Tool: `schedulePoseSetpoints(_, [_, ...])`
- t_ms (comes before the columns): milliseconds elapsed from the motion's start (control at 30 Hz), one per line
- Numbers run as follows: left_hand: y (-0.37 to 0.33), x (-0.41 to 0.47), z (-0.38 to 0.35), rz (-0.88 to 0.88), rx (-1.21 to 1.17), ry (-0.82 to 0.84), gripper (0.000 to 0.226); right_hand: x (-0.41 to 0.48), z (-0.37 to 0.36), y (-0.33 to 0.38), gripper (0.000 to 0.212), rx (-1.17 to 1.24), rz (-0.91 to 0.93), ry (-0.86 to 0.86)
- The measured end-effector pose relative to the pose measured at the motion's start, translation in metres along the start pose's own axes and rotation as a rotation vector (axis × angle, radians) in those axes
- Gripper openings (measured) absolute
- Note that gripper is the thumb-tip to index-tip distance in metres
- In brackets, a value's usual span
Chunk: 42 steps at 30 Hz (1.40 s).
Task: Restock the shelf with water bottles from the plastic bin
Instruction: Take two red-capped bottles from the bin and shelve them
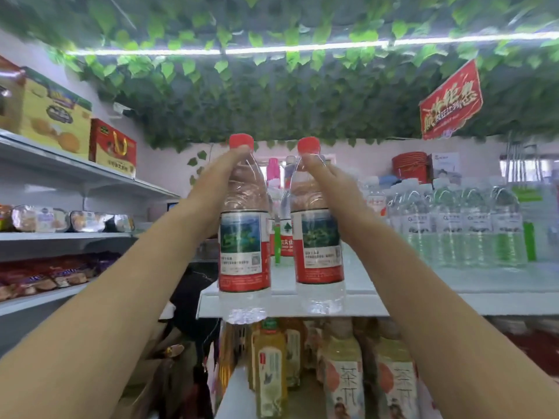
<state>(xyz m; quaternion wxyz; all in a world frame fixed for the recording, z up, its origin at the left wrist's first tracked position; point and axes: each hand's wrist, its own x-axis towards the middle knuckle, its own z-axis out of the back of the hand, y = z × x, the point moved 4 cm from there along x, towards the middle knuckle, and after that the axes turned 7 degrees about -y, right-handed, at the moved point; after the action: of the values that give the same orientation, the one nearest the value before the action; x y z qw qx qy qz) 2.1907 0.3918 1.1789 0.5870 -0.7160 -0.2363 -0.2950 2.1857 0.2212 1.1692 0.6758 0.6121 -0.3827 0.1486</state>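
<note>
Left hand (222, 176): left bottle (244, 246) is gripped high, just under the cap (241, 141); the base is left free for setting down.
Right hand (328, 176): right bottle (320, 252) is gripped the same way, just beside the first.
Bottles: both are held upright and capped, filled with clear water. The bases are seen at the shelf (423, 302) front edge, judged not yet landed.
Shelf: a bare patch is offered ahead, and a water row (459, 225) is stocked to the right.
Bin: not in view.

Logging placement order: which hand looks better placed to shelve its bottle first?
Probably right: right hand holds right bottle higher, beside bare shelf; left hand holds left bottle lower, base below the edge.
</note>
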Motion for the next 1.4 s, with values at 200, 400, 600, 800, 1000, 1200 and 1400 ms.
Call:
schedulePoseSetpoints(200, [0.018,0.053,0.034,-0.034,0.035,0.026,0.029,0.032,-0.048,-0.008,0.085,-0.056,0.035,-0.112])
schedulePoseSetpoints(400, [0.041,0.080,0.056,-0.044,-0.012,0.025,0.025,0.059,-0.071,-0.037,0.093,-0.097,0.095,-0.208])
schedulePoseSetpoints(600, [0.063,0.100,0.075,-0.033,-0.048,0.001,0.024,0.086,-0.094,-0.071,0.074,-0.101,0.035,-0.161])
schedulePoseSetpoints(800, [0.077,0.115,0.081,-0.049,-0.093,-0.037,0.019,0.099,-0.109,-0.104,0.076,-0.103,-0.047,-0.101])
schedulePoseSetpoints(1000, [0.083,0.123,0.083,-0.048,-0.139,-0.041,0.020,0.125,-0.122,-0.128,0.106,-0.095,-0.082,-0.025])
schedulePoseSetpoints(1200, [0.086,0.127,0.078,-0.061,-0.157,-0.044,0.019,0.121,-0.130,-0.121,0.076,-0.136,-0.055,-0.081])
schedulePoseSetpoints(1400, [0.084,0.127,0.076,-0.055,-0.167,-0.015,0.021,0.123,-0.132,-0.122,0.076,-0.153,-0.030,-0.049])
